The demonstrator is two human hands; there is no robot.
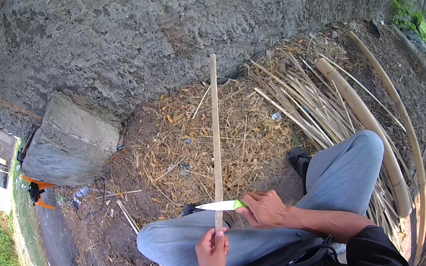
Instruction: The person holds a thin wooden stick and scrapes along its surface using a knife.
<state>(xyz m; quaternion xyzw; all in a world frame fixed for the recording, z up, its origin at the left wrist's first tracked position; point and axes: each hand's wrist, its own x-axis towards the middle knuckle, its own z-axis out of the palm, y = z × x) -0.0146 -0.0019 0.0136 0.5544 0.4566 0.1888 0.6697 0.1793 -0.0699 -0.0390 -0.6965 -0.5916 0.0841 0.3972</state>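
Observation:
My left hand (214,252) is closed round the near end of a long, flat bamboo strip (216,127), which points away from me toward the wall. In my right hand (264,209) is a knife (218,206) with a white blade and a bright green handle. The blade lies across the strip, a little beyond my left hand, its tip pointing left. Whether the edge bites into the strip cannot be made out. Most of the knife's handle is hidden inside my right fist. Both hands are above my legs in grey trousers (191,242).
Split bamboo strips (310,99) lie heaped at the right, beside a thick bamboo pole (361,111) and a curved one (391,90). Shavings and dry leaves (173,161) cover the ground. A concrete block (76,139) stands left, against a rough grey wall (154,37).

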